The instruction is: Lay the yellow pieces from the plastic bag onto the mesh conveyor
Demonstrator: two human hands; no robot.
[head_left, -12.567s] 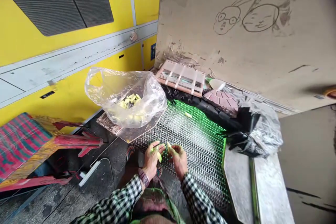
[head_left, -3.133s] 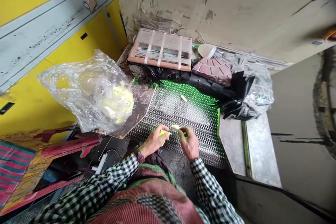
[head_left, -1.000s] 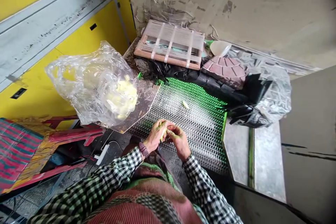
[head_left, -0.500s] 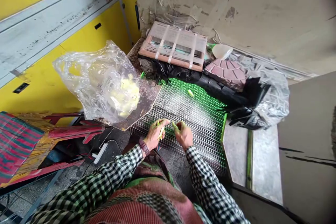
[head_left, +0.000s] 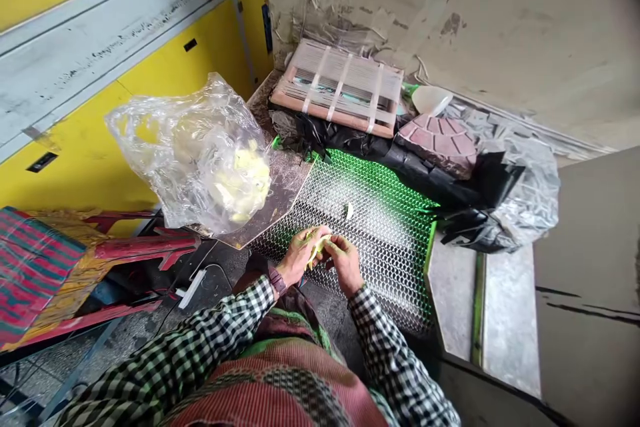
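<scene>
My left hand (head_left: 303,255), with a watch at its wrist, is closed around several small pale-yellow pieces (head_left: 317,251). My right hand (head_left: 345,263) meets it, thumb and forefinger pinched at the edge of these pieces; the fingers hide much of them. Both hands are above the near part of a metal mesh conveyor belt (head_left: 395,267). Beyond them, a single small pale-yellow piece (head_left: 349,211) lies on the mesh. To the left, a clear plastic bag (head_left: 175,147) with many similar yellow pieces (head_left: 245,180) inside rests on a brown board (head_left: 285,180).
Black plastic strips (head_left: 370,147) hang over the belt's green-lit far end. Above them lie a taped wooden frame (head_left: 345,90) and a pinkish block (head_left: 440,140). Metal plates (head_left: 510,320) flank the belt at right. A red-and-yellow wooden stand (head_left: 75,273) is at left, beside a yellow cabinet (head_left: 135,187).
My right hand has moved left, bringing its pinched fingers against the pieces in my left hand. On the mesh, the visible yellow piece is now nearer to me and further left.
</scene>
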